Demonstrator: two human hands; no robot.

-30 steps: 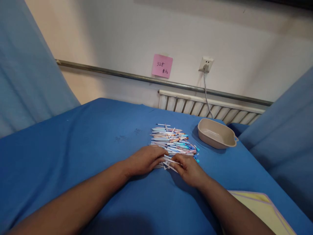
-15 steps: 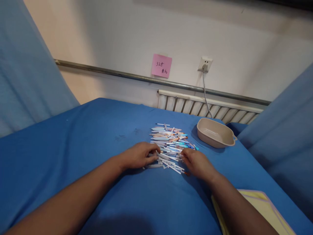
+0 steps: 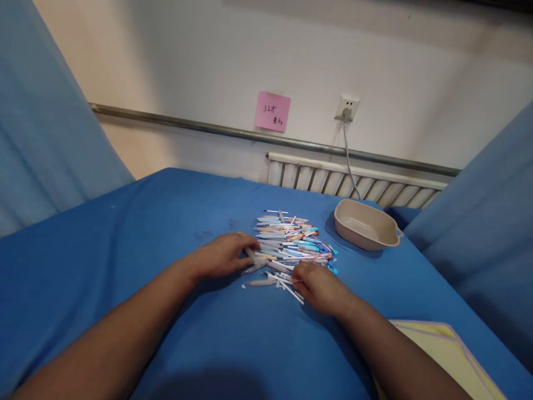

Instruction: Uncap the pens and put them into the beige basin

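A heap of pen parts (image 3: 272,236) lies on the blue sheet between my hands: pale barrels, thin white refill-like sticks and small coloured ends. At its left edge, my left hand (image 3: 225,254) pinches a pale translucent pen barrel (image 3: 250,254), tilted over other barrels. On the near right side, my right hand (image 3: 318,287) has its fingers closed low over several white sticks (image 3: 293,293); what sits between its fingertips is hidden. A grey barrel (image 3: 261,283) rests at the near edge of the heap, with small white bits around it.
A beige plastic basin (image 3: 366,225) stands at the right, beyond my right hand. Yellow cloth or paper (image 3: 441,344) lies under my right forearm. Behind are a radiator (image 3: 308,175), a metal rail (image 3: 208,126) and a plugged socket (image 3: 347,107). Blue curtains (image 3: 45,111) hang at both sides.
My left hand has shifted slightly left and away, a pale barrel now showing in its fingers. My right hand has come left and nearer, over the white sticks.
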